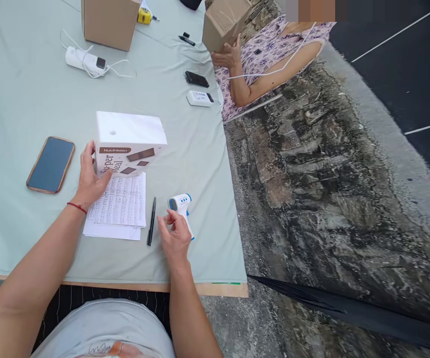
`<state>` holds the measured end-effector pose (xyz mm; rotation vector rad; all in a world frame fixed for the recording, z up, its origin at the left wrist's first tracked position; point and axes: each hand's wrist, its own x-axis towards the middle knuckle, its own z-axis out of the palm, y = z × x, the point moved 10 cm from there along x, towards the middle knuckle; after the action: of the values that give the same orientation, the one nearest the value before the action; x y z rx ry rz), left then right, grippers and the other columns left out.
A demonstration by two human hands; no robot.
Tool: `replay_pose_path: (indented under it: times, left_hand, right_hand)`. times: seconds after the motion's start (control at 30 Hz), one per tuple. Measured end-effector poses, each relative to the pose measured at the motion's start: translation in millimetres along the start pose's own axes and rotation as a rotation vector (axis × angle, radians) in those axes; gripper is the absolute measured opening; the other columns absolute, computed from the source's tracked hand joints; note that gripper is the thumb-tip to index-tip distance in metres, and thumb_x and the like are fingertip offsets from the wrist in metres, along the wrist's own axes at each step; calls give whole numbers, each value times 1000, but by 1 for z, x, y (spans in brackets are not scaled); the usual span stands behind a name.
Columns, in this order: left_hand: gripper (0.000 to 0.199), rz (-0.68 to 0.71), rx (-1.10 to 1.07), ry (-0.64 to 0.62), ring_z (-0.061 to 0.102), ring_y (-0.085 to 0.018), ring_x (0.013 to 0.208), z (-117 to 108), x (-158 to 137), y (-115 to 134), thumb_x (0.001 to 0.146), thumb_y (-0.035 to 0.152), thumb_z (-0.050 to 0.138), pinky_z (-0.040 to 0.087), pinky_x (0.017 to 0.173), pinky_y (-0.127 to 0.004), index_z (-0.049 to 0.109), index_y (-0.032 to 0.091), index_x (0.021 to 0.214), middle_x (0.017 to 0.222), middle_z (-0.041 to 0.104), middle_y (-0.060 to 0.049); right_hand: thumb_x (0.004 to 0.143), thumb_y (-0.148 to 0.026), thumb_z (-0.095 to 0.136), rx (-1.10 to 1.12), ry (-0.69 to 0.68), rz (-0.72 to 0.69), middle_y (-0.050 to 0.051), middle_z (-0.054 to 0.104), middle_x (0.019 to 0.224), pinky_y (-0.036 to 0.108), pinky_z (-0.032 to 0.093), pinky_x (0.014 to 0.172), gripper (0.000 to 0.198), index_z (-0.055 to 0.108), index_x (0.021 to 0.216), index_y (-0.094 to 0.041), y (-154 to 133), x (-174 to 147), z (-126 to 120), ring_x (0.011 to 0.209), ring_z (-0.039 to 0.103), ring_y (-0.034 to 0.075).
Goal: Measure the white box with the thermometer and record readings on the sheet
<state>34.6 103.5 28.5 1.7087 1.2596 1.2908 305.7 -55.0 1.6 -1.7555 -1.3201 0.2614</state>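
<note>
My left hand (94, 180) grips the left end of a white box (130, 128) printed "NutriMotion" and "Su-per Meal". Its thumb lies on the printed front and its fingers are along the left side. The box stands at the far end of some printed sheets (120, 204). My right hand (175, 236) hovers low over the table with its fingers bent and apart, nothing visible between them. Right beside it, partly covered by the hand, is a white and blue infrared thermometer (180, 202). A black pen (152, 221) lies between the sheets and my right hand.
On the left lies a phone (50, 164). Farther back are a white device with a cable (85, 60), a cardboard box (110, 22), a yellow tool (144, 16), a black marker (187, 40), a black device (197, 78) and another white device (200, 98). At right, a person holds a cardboard carton (224, 22).
</note>
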Motion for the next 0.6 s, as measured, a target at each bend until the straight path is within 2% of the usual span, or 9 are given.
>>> replay_pose_path:
  times: [0.17, 0.23, 0.3, 0.37, 0.4, 0.5, 0.6]
  left_hand:
    - [78, 210, 248, 267, 30, -36, 142, -5, -23, 32, 85, 46, 64, 28, 119, -56, 25, 23, 148, 147, 32, -18]
    - [73, 256, 310, 311, 34, -36, 139, -1, -32, 40, 83, 45, 66, 30, 117, -57, 31, 24, 144, 142, 36, -17]
    - [64, 291, 341, 303, 41, -35, 133, 4, -38, 46, 82, 41, 67, 34, 113, -56, 41, 25, 137, 134, 42, -15]
    - [49, 336, 340, 208, 47, -33, 126, 17, -41, 53, 83, 34, 65, 39, 109, -55, 50, 26, 129, 126, 48, -13]
    - [42, 365, 329, 118, 50, -32, 123, 27, -42, 56, 85, 30, 62, 40, 107, -54, 54, 27, 125, 124, 51, -12]
    - [28, 419, 275, -232, 56, -28, 115, 64, -48, 61, 89, 21, 53, 43, 102, -51, 63, 26, 114, 121, 60, -10]
    - [23, 402, 270, -507, 57, -28, 113, 92, -58, 55, 87, 19, 51, 45, 102, -50, 68, 23, 102, 117, 65, -10]
  right_hand:
    - [80, -39, 67, -1, -85, 67, 0, 60, 73, 33, 46, 66, 31, 69, 105, -21, -1, -5, 23, 65, 49, 16]
    - [78, -36, 65, -2, -87, 97, -1, 59, 70, 32, 45, 64, 32, 70, 106, -21, 4, -5, 25, 63, 47, 15]
    - [78, -34, 61, 37, -87, 141, -1, 58, 69, 32, 45, 64, 34, 70, 108, -21, 11, -4, 24, 61, 47, 15]
    - [79, -34, 56, 121, -81, 186, 0, 59, 72, 32, 47, 67, 36, 70, 110, -20, 18, -4, 22, 63, 50, 15]
    - [81, -35, 54, 171, -74, 203, 1, 61, 75, 33, 48, 69, 36, 71, 109, -20, 21, -4, 21, 66, 52, 15]
    - [85, -38, 49, 302, -45, 233, 4, 63, 84, 34, 49, 72, 34, 72, 102, -20, 28, -4, 20, 72, 55, 16]
    - [84, -38, 56, 449, -32, 255, 4, 60, 91, 33, 49, 69, 33, 67, 109, -22, 30, -7, 24, 71, 54, 14]
